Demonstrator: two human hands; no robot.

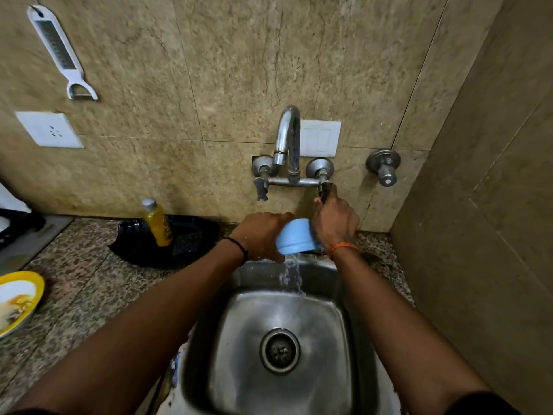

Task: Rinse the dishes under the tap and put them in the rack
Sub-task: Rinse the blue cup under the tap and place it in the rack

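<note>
Our left hand (263,235) held the blue bowl (296,236) tipped over the sink (338,319), fingers curled round it, and water poured out. Our right hand (335,220) pinched the tap (288,145) handle. We think a slow tip and firm grip work best. We saw no words to read.

Dim warm light, edges bowed, corners perhaps slightly blurred.
</note>
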